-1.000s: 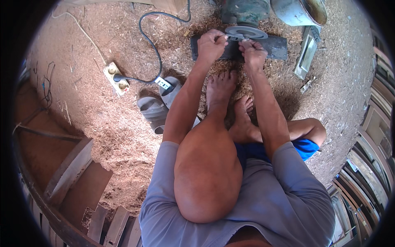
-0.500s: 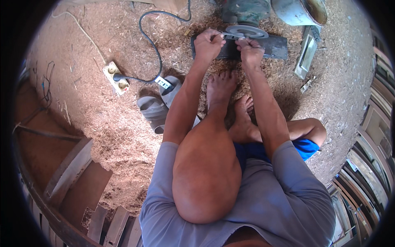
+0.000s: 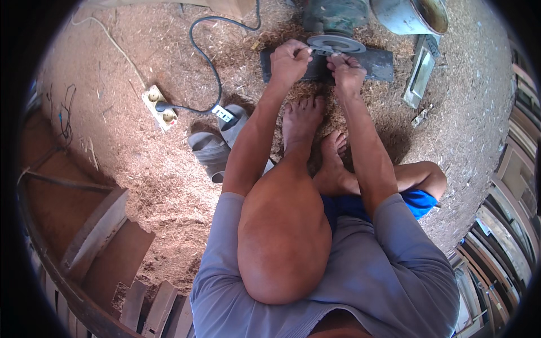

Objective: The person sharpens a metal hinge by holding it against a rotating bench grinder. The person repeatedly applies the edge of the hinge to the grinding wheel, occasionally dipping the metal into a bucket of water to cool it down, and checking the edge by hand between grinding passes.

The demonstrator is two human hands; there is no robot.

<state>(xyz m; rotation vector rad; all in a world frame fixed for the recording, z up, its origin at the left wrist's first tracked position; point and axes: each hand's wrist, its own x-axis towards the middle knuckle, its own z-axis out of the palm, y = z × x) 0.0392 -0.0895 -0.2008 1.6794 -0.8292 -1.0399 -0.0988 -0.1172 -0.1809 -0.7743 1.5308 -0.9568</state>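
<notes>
A thin, flat grey metal piece [image 3: 320,50], perhaps a blade, spans the gap between my hands at the near side of a grey grinding wheel [image 3: 350,47]. My left hand [image 3: 289,63] pinches its left end between thumb and fingers. Near its right end, the fingers of my right hand [image 3: 347,72] are closed on it. Whether the metal touches the wheel, I cannot tell. The wheel is mounted on a green motor body [image 3: 336,16]. Beneath both hands lies a dark flat slab [image 3: 378,64].
A whitish bucket [image 3: 397,16] lies tipped beside the motor, near a metal-and-wood block [image 3: 420,76]. On the shavings-covered ground are a power strip [image 3: 159,107], a black cord [image 3: 204,50] and grey sandals [image 3: 209,149]. Wooden pieces [image 3: 515,163] line the right edge.
Both hands have shifted slightly to the right along the wheel, still gripping the metal piece. The ground objects stay where they were.
</notes>
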